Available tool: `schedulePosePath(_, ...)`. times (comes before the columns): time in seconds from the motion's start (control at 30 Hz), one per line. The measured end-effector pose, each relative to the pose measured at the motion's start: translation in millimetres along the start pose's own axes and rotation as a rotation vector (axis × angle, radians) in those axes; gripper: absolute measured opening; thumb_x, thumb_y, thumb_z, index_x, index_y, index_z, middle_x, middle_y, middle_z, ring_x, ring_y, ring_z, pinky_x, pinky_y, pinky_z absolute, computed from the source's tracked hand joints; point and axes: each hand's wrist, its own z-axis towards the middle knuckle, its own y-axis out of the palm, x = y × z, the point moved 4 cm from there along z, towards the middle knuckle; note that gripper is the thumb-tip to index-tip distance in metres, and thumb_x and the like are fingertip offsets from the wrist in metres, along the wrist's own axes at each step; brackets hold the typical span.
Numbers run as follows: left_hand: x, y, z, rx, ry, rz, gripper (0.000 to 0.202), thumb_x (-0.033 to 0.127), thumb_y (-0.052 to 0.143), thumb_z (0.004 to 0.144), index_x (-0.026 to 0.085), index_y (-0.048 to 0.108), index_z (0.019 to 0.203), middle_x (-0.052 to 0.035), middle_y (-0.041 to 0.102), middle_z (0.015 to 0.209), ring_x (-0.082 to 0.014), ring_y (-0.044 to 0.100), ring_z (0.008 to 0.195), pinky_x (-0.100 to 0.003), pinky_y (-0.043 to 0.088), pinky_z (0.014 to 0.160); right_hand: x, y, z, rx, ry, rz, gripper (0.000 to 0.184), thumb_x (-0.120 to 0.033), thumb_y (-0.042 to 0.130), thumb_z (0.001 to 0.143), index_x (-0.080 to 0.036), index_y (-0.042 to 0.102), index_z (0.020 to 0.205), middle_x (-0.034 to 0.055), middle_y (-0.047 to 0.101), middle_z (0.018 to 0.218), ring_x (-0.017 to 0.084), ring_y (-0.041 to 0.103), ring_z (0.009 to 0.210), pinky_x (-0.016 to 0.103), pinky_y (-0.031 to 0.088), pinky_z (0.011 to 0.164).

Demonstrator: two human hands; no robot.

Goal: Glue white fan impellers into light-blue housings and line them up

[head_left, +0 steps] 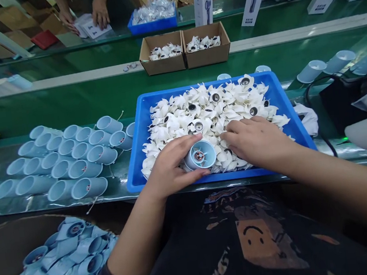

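The left hand (pixel 173 165) is grasping a light-blue fan tube (pixel 200 155) over the blue tray (pixel 136 149), perhaps keeping its motor showing. The right hand (pixel 258 141) is touching white fan blades (pixel 176 119); whether its fingers are gripping, I can't tell.

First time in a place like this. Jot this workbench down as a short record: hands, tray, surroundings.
left hand: holds a light-blue tube, coppery part inside
right hand: among white fan blades
blue tray: heaped with those blades
left of tray: rows of similar tubes
beyond tray: two cardboard boxes
far side: another person's hands
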Motion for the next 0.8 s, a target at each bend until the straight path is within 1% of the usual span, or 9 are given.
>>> schedulePosePath(0.13, -2, -2.4, -12, 0.121, -0.016, -0.220, 0.078, 0.048, 0.073, 0.084, 0.026, 0.038, 0.150, -0.0126, 0.062, 0.134, -0.0290, 0.062, 0.117, -0.046, 0.049, 0.102, 4, -1, -5, 0.057, 0.089, 0.046, 0.016, -0.013, 0.052, 0.094, -0.016, 0.061, 0.106, 0.0106, 0.058, 0.101, 0.027, 0.057, 0.091, 0.039, 0.039, 0.074)
schedulePosePath(0.17, 0, -3.0, -15, 0.150, -0.036, -0.264, 0.077, 0.046, 0.072, 0.084, 0.026, 0.038, 0.150, -0.0134, 0.061, 0.135, -0.0298, 0.062, 0.117, -0.047, 0.048, 0.103, 7, -3, -8, 0.088, 0.115, 0.157, 0.016, -0.014, 0.052, 0.094, -0.016, 0.060, 0.108, 0.0107, 0.057, 0.104, 0.027, 0.056, 0.093, 0.040, 0.040, 0.076)
schedulePosePath(0.23, 7, -2.6, -19, 0.174, -0.085, -0.310, 0.074, 0.038, 0.070, 0.084, 0.025, 0.038, 0.149, -0.0142, 0.059, 0.136, -0.0314, 0.060, 0.119, -0.050, 0.047, 0.104, 14, -5, -18, 0.164, 0.173, 0.553, 0.020, -0.023, 0.052, 0.096, -0.018, 0.055, 0.116, 0.0097, 0.056, 0.109, 0.025, 0.057, 0.096, 0.039, 0.045, 0.080)
schedulePosePath(0.3, 18, 0.2, -19, 0.139, -0.137, -0.317, 0.074, 0.032, 0.066, 0.081, 0.023, 0.037, 0.148, -0.0146, 0.057, 0.134, -0.0320, 0.058, 0.120, -0.052, 0.045, 0.105, 18, -4, -30, 0.218, 0.218, 1.063, 0.026, -0.033, 0.050, 0.098, -0.021, 0.050, 0.121, 0.0073, 0.057, 0.108, 0.021, 0.059, 0.094, 0.035, 0.050, 0.080)
schedulePosePath(0.33, 25, 2.5, -17, 0.100, -0.159, -0.298, 0.075, 0.030, 0.066, 0.080, 0.023, 0.036, 0.148, -0.0146, 0.057, 0.133, -0.0322, 0.058, 0.120, -0.052, 0.045, 0.105, 17, -2, -35, 0.208, 0.241, 1.320, 0.027, -0.037, 0.051, 0.097, -0.022, 0.049, 0.119, 0.0060, 0.057, 0.105, 0.019, 0.061, 0.091, 0.033, 0.052, 0.079)
schedulePosePath(0.43, 42, 9.3, -7, -0.012, -0.190, -0.166, 0.080, 0.032, 0.072, 0.076, 0.024, 0.034, 0.146, -0.0133, 0.058, 0.131, -0.0318, 0.058, 0.119, -0.049, 0.046, 0.104, 5, 6, -45, 0.058, 0.317, 1.959, 0.032, -0.041, 0.065, 0.090, -0.023, 0.052, 0.113, 0.0030, 0.061, 0.099, 0.017, 0.064, 0.085, 0.030, 0.055, 0.081)
schedulePosePath(0.5, 50, 13.3, 1, -0.070, -0.191, -0.063, 0.076, 0.037, 0.077, 0.076, 0.025, 0.038, 0.141, -0.0111, 0.061, 0.127, -0.0307, 0.060, 0.117, -0.047, 0.047, 0.101, -4, 10, -48, -0.036, 0.354, 2.227, 0.037, -0.040, 0.074, 0.086, -0.023, 0.056, 0.114, 0.0024, 0.064, 0.098, 0.017, 0.066, 0.087, 0.030, 0.056, 0.083)
schedulePosePath(0.63, 54, 19.7, 16, -0.145, -0.188, 0.053, 0.059, 0.046, 0.077, 0.079, 0.024, 0.050, 0.127, -0.0082, 0.065, 0.121, -0.0288, 0.062, 0.112, -0.044, 0.049, 0.096, -10, 14, -50, -0.072, 0.399, 2.384, 0.037, -0.035, 0.078, 0.083, -0.022, 0.061, 0.113, 0.0021, 0.066, 0.097, 0.015, 0.067, 0.087, 0.027, 0.056, 0.084)
schedulePosePath(0.8, 57, 21.4, 24, -0.130, -0.166, 0.107, 0.058, 0.046, 0.077, 0.078, 0.022, 0.052, 0.124, -0.0070, 0.067, 0.121, -0.0265, 0.063, 0.111, -0.042, 0.046, 0.095, -8, 16, -50, -0.053, 0.363, 2.402, 0.031, -0.034, 0.077, 0.085, -0.020, 0.063, 0.109, 0.0026, 0.065, 0.095, 0.014, 0.066, 0.085, 0.024, 0.055, 0.080)
